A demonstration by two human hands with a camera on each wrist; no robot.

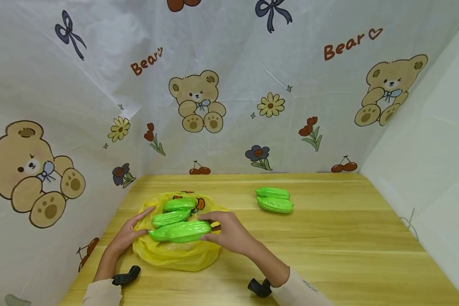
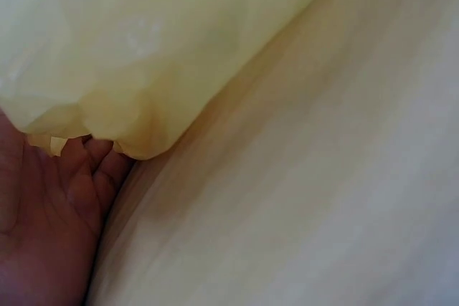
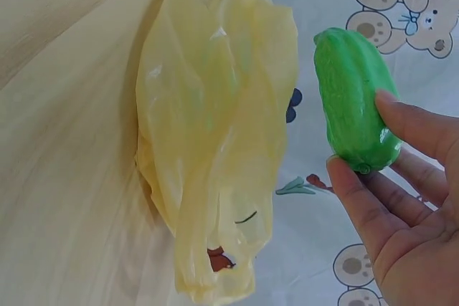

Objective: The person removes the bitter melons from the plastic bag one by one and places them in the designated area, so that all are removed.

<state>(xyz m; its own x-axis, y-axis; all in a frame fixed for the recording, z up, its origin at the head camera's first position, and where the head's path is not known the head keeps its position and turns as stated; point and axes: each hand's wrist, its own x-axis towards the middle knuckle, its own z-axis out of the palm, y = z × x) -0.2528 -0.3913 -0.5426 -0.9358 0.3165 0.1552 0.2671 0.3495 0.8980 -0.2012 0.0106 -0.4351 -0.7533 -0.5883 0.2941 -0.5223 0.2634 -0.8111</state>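
Observation:
My right hand [image 1: 229,233] pinches a glossy, ridged green bitter melon [image 3: 355,98] by one end, thumb on one side and fingers on the other. In the head view this melon is over the mouth of a yellow plastic bag [image 1: 176,259]. Several more bitter melons [image 1: 171,218] show within the bag's mouth, one partly hidden by the held one. My left hand [image 1: 127,233] is at the bag's left edge, thumb and index finger spread against it. In the left wrist view, crumpled plastic covers the left fingertips.
Two bitter melons [image 1: 274,205] lie side by side on the wooden table [image 1: 329,238], right of the bag and farther back. A white sheet [image 1: 237,63] printed with bears and flowers stands behind the table and along its left side. A thin cord [image 1: 411,221] hangs at the right edge.

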